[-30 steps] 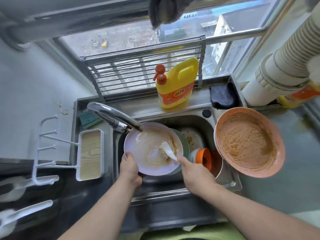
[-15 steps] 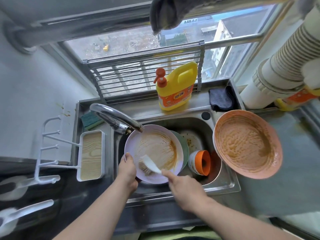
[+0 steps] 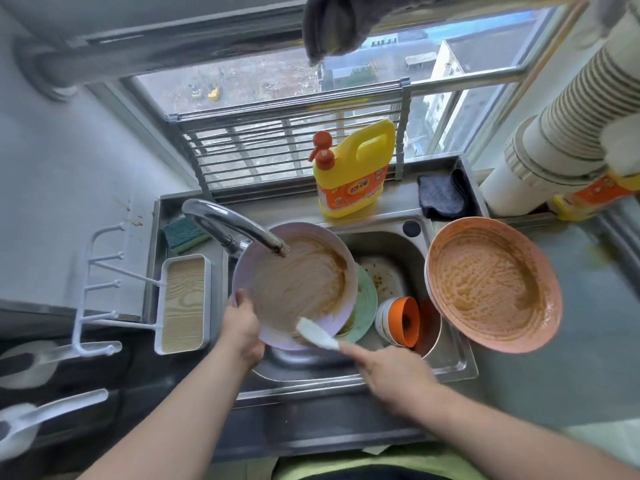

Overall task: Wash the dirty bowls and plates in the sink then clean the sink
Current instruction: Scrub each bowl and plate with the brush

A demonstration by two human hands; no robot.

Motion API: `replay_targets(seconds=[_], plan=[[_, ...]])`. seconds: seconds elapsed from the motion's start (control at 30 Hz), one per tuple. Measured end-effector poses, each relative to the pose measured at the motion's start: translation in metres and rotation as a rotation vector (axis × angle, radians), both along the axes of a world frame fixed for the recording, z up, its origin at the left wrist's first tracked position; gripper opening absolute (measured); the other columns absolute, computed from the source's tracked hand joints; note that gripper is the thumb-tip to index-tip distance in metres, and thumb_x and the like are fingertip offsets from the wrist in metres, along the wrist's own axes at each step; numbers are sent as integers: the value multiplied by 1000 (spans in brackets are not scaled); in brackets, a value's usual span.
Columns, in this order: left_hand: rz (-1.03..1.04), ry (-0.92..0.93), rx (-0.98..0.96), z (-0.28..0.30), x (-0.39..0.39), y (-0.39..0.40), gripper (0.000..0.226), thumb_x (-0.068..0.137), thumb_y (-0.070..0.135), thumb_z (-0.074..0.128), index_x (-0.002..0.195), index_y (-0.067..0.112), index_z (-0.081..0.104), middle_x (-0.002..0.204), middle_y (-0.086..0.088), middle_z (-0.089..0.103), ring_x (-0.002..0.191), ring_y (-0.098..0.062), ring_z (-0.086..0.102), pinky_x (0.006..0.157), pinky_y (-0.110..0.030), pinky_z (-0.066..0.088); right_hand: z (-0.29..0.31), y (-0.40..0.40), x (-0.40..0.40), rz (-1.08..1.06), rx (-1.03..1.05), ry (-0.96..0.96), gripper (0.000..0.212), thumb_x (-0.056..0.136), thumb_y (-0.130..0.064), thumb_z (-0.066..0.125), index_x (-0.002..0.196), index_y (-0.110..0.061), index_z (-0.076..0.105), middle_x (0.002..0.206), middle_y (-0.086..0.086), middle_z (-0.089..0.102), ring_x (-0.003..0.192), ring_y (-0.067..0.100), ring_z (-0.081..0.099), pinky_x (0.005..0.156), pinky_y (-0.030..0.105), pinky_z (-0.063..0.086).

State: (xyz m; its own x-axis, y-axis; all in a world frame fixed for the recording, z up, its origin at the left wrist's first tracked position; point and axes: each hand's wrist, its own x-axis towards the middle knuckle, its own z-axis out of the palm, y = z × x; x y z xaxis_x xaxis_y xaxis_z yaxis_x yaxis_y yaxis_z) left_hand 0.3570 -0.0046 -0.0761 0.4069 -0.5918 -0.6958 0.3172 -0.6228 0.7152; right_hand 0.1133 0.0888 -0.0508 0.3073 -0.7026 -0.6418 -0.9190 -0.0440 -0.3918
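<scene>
From the head camera, the job looks barely under way: the lilac plate (image 3: 294, 285), held tilted over the sink (image 3: 457, 365) under the faucet (image 3: 235, 226), is coated all over with brown, soapy-looking smear and not rinsed. Behind it, toward 3 o'clock, a green plate (image 3: 365, 303) and a white plate (image 3: 384, 275) carry food marks, and a stack of small bowls (image 3: 398, 320) with an orange one on top lies on its side at the sink's 4 o'clock. The big orange plate (image 3: 491, 285) on the sink's right rim at 3 o'clock is smeared as well. So by my reading every dish needs finishing, and the sink itself is untouched. The left hand (image 3: 242, 327) grips the lilac plate's rim at 8 o'clock, thumb over the edge, fingers beneath. The right hand (image 3: 391, 372) comes in from 5 o'clock, fingers curled round the handle of a white brush (image 3: 317, 336), index finger stretched along it, the head against the plate's lower rim at 6 o'clock. The yellow detergent bottle (image 3: 353, 174) stands on the ledge at 12 o'clock.
</scene>
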Motion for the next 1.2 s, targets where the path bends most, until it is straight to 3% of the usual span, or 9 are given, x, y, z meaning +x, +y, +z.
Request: replay_targets(seconds=[0.17,0.23,0.33,0.53,0.7,0.8,0.9,1.03,1.2], plan=[[-117,-123,-5,-4,6,1,35,116,33,36,145,24,53,133,-7,66,122,-26,62,113,-50,47,-12,-48,-38,62,-202,327,66,106,-20,38,156,-55,13,93,2,61,67,27,57,57,39,54],[-78,-127,-33,-3,1,-2,34,116,33,35,142,24,54,128,-5,66,114,-24,65,106,-45,50,-7,-39,-6,19,-106,279,67,105,-15,38,157,-51,16,101,5,66,81,30,67,53,37,49],[-106,-219,-46,3,2,-6,28,116,32,36,131,27,59,110,3,66,96,-12,60,94,-35,44,4,2,29,-62,64,61,49,108,-30,33,149,-55,27,110,13,69,100,38,68,70,41,49],[-247,-301,-89,4,7,6,26,116,29,36,121,33,61,109,12,69,107,-15,62,99,-34,44,-6,-42,-8,30,-128,387,77,104,-5,41,163,-43,12,105,5,69,85,28,68,51,36,45],[-239,-372,-64,6,4,-4,29,115,36,37,120,38,66,109,12,71,107,-18,64,95,-36,46,8,8,31,-68,68,77,43,107,-27,34,142,-52,33,107,11,68,96,38,67,67,40,47],[-298,-388,-52,5,12,0,33,113,42,38,130,38,66,120,9,72,117,-20,64,107,-43,49,-8,-20,0,-134,-64,168,42,106,-38,33,145,-52,35,109,10,65,84,32,60,62,36,45],[-303,-405,-73,11,9,0,33,114,39,36,134,38,63,121,7,71,116,-20,63,102,-40,48,-3,-49,-12,-25,-163,314,59,108,-20,40,157,-48,25,97,3,58,69,22,55,47,33,40],[-428,-471,-134,32,10,-11,36,115,29,36,140,46,56,122,10,69,103,-15,61,84,-34,46,13,-1,27,21,29,93,47,106,-25,37,145,-51,35,107,10,66,97,36,67,65,39,46],[-733,-509,-143,45,24,-10,46,113,23,39,133,59,61,127,24,69,118,-9,60,101,-36,46,19,-61,-4,58,-124,287,72,104,-9,39,153,-59,25,94,2,60,89,31,67,64,38,52]])
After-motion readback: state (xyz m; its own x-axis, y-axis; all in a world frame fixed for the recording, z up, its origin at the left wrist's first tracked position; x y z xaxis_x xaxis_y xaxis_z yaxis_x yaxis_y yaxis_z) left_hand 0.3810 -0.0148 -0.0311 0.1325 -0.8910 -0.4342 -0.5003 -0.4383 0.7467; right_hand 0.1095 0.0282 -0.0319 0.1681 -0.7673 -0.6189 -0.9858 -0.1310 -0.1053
